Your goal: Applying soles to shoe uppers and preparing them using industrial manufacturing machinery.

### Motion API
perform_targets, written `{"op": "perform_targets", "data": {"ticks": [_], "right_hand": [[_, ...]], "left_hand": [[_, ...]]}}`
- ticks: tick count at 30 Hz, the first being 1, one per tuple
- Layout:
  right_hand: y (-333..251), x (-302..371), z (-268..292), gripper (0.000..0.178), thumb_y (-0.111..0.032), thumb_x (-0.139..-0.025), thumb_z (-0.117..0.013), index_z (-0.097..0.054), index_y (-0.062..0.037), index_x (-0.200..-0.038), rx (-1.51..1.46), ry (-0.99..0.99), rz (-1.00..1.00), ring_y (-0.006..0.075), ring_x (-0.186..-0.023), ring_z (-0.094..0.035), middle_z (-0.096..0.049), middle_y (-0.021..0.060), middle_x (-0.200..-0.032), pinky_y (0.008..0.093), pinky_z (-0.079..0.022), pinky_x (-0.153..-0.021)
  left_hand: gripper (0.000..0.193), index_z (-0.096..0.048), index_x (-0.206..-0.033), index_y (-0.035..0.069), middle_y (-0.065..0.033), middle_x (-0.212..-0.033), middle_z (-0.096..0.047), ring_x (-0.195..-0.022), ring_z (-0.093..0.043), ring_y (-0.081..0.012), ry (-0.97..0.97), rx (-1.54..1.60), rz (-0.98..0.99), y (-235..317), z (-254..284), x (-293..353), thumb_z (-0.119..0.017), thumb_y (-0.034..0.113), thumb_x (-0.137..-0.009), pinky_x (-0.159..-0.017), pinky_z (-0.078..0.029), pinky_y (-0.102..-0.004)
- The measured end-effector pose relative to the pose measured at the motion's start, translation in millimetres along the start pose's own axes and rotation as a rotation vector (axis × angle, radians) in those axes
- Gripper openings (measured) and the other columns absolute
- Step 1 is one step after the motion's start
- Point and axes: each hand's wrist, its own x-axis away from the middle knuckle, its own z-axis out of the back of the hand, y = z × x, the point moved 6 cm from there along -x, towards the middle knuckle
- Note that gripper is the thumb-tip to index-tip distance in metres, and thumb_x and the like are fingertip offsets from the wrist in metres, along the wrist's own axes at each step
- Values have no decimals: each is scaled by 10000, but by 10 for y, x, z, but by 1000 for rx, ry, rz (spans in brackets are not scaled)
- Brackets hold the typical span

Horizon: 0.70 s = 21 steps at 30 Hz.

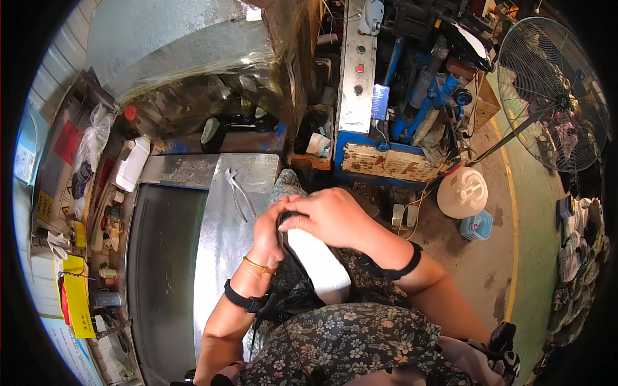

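Observation:
Over my lap lies a long white block [317,265], rounded like a shoe last, with black material along its left edge and at its far end. My left hand [266,233] wraps round the far end from the left, fingers closed. From the right, my right hand [327,215] grips the same end, thumb and fingers bent over the black material. The fingers cover most of that end, so its exact shape is hidden. Metal pliers [239,195] with curved handles rest on the metal bench top [215,257], just left of my hands, touched by neither.
A blue machine [380,164] with a button panel [358,71] stands ahead. At right are a white jug [462,193], a blue basket [476,225] and a large fan [552,93]. A cluttered shelf with a white bottle [131,164] runs along the left.

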Motion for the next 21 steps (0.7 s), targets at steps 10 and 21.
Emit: {"op": "perform_targets", "data": {"ticks": [10, 21], "right_hand": [[770, 929, -910, 249, -198, -967, -565, -647, 8, -1081, -463, -160, -651, 110, -711, -553, -657, 40, -803, 288, -464, -652], [932, 1049, -1582, 698, -572, -1008, -289, -489, 7, -1343, -920, -376, -977, 212, -1171, -516, -583, 146, -1260, 322, -382, -1008]], "left_hand": [[431, -522, -1237, 34, -67, -1083, -615, -1000, -571, -156, 56, -758, -396, 63, 454, 67, -685, 53, -838, -893, -468, -288], [393, -509, -1253, 47, -30, -1160, -571, -1050, -521, -116, -38, -579, -276, -46, 616, 75, -658, 71, -890, -924, -427, -253]]}}
